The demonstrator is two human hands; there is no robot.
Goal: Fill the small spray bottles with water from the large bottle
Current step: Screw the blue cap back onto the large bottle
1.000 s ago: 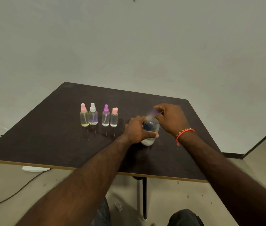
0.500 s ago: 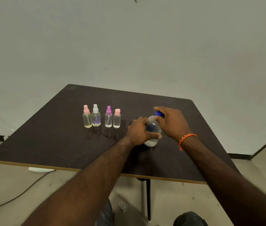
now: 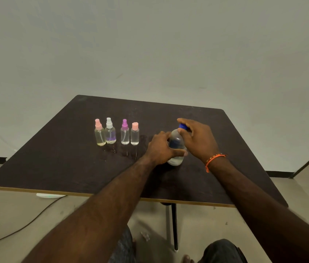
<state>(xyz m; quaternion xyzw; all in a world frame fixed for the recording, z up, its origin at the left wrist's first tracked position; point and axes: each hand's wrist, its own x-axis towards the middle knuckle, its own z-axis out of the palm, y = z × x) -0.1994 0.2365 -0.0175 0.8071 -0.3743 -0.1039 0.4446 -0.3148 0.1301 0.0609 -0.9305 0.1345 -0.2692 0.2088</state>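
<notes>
Near the tabletop's (image 3: 55, 164) right edge, left hand (image 3: 160, 148) grips the large bottle (image 3: 176, 145); right hand (image 3: 199, 139) pinches its blue cap (image 3: 183, 126).

The large bottle (image 3: 176, 144) is stood upright on the dark table (image 3: 55, 158), gripped around its body by the left hand (image 3: 160, 149). Its blue cap (image 3: 183, 126) is pinched by the right hand (image 3: 199, 138). 4 small spray bottles (image 3: 116, 132) are lined up to the left.

Dark table (image 3: 55, 164), four small spray bottles (image 3: 124, 132) in row, large bottle (image 3: 176, 147) upright
</notes>
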